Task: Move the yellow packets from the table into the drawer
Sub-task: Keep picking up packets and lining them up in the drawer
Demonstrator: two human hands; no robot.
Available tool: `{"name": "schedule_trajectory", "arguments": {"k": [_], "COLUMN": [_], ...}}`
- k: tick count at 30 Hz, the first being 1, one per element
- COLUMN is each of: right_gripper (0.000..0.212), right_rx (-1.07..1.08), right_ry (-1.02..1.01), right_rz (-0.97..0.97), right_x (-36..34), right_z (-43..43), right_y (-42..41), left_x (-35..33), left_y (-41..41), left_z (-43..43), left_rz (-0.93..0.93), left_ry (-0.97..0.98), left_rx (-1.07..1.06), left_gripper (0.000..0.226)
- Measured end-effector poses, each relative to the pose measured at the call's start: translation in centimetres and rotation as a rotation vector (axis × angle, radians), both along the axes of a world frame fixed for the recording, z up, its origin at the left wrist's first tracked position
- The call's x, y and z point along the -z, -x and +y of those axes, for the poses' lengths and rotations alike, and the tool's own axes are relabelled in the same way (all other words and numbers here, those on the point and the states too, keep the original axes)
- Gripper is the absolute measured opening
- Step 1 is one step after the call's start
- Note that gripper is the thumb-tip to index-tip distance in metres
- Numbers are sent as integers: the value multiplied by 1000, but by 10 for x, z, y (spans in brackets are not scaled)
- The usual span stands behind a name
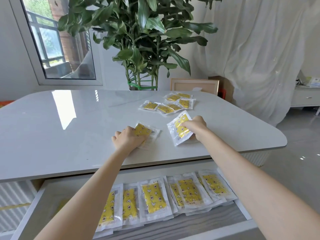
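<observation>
Several yellow packets (pixel 170 103) in clear wrappers lie scattered at the far right of the white table (pixel 69 135). My left hand (pixel 129 140) is closed on one yellow packet (pixel 144 130) that rests on the tabletop. To its right, my right hand (pixel 195 128) grips another yellow packet (pixel 180 130), tilted up off the surface. Below the table's near edge, the open drawer (pixel 36 210) holds a row of several yellow packets (pixel 154 198), overlapping from its middle to its right end.
A tall leafy plant (pixel 142 40) stands behind the table, with a framed panel (pixel 194 85) leaning beside it. A window (pixel 57 45) is at the back left, white curtains (pixel 259 58) at the right. The drawer's left part shows bare bottom.
</observation>
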State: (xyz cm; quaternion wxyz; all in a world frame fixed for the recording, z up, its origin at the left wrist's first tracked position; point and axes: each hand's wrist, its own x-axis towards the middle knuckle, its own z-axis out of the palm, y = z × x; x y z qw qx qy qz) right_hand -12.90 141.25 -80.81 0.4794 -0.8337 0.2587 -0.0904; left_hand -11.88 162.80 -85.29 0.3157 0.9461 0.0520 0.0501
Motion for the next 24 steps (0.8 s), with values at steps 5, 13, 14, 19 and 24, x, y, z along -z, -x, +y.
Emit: {"name": "schedule_trajectory", "arguments": {"k": [5, 13, 14, 19, 24], "right_gripper": [35, 70, 76, 80, 72], "right_rx": [109, 49, 38, -27, -68], "right_ry": [132, 263, 252, 204, 196], "right_rz": [45, 234, 240, 236, 234], "right_x": [13, 21, 19, 18, 12], "right_z": [-20, -16, -15, -16, -11], "right_y": [-8, -19, -20, -27, -16], "left_x": [5, 1, 1, 3, 3], "left_y": [-6, -21, -22, -24, -20], "left_z": [-8, -12, -12, -11, -9], "left_rz": [-84, -69, -71, -84, -94], "left_ry": [32, 130, 138, 211, 324], "left_rx": [-1, 23, 24, 11, 23], "left_gripper": [52, 54, 54, 54, 51]}}
